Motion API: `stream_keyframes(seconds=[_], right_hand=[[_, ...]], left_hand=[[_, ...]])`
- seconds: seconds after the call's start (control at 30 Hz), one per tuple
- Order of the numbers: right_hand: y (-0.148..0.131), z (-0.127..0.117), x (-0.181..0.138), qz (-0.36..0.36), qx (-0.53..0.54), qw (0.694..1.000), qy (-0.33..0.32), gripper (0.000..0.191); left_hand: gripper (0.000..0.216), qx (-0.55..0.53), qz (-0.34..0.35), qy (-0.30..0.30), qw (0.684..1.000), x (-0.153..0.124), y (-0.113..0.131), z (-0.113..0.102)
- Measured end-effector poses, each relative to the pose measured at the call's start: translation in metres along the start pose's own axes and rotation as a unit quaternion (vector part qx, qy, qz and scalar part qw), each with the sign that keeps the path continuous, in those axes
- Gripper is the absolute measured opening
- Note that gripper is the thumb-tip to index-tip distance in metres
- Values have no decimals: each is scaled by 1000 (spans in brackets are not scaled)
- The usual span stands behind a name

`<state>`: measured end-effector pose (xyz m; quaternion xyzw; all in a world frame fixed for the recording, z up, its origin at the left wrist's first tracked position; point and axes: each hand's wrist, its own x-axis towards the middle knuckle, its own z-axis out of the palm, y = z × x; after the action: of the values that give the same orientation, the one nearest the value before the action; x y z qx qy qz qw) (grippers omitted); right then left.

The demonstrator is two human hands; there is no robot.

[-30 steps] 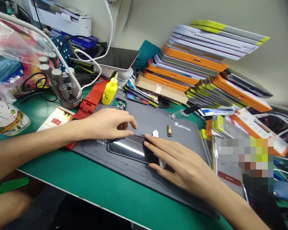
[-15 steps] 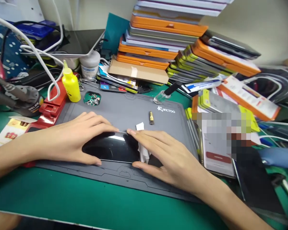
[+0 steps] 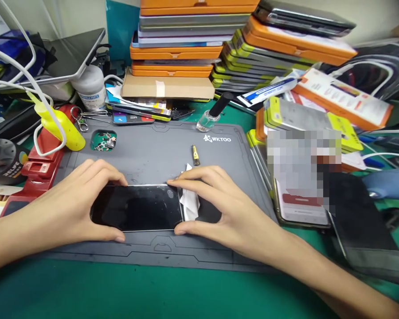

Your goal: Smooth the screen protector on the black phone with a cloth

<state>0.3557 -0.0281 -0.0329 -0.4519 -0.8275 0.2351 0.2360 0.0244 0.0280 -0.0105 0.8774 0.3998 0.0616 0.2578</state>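
The phone [image 3: 136, 207] lies flat, glass up, on the grey mat [image 3: 159, 150] on the green surface [image 3: 119, 288], a pad that likely keeps it from sliding. The left hand [image 3: 69, 199] pinches its left end between thumb and fingertips and the right hand [image 3: 226, 208] pinches the right end, squaring it, with a crumpled white wipe [image 3: 189, 204] tucked under the right fingers.

Bench top as seen from my seat. My green table [image 3: 119, 288] carries a grey work mat [image 3: 159, 150] at its middle, close to my edge. A red tool holder [image 3: 40, 159] lies against the mat's left side. Stacked orange and green boxes [image 3: 176, 53] line the back, with a flat cardboard box [image 3: 168, 86] before them. A dark flat panel [image 3: 362, 230] lies at the right.
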Motion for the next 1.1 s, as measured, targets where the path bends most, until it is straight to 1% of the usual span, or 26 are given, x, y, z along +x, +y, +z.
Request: stream_keyframes(seconds=[0.13, 0.3, 0.37, 0.5, 0.67, 0.83, 0.9, 1.1], right_hand=[[-5, 0, -2, 22, 16, 1000, 5, 57], [-8, 2, -3, 30, 24, 999, 12, 55], [-9, 2, -3, 34, 24, 999, 10, 54], [-7, 1, -4, 43, 21, 999, 9, 53], [-4, 2, -3, 46, 22, 999, 9, 52], [-2, 5, -5, 48, 24, 998, 21, 51], [-2, 7, -5, 48, 26, 998, 21, 51], [0, 8, -3, 46, 33, 998, 23, 53]], left_hand=[[74, 3, -22, 7, 1000, -1, 1, 0], [76, 53, -34, 42, 997, -5, 0, 3], [77, 70, -42, 46, 996, -6, 0, 4], [82, 73, -69, 39, 994, -4, 3, 3], [82, 35, -92, 12, 995, 0, 6, -3], [72, 4, -82, -38, 996, 0, 4, -13], [70, 1, -78, -48, 996, -2, 3, -16], [75, 6, -79, -40, 996, -4, 5, -14]])
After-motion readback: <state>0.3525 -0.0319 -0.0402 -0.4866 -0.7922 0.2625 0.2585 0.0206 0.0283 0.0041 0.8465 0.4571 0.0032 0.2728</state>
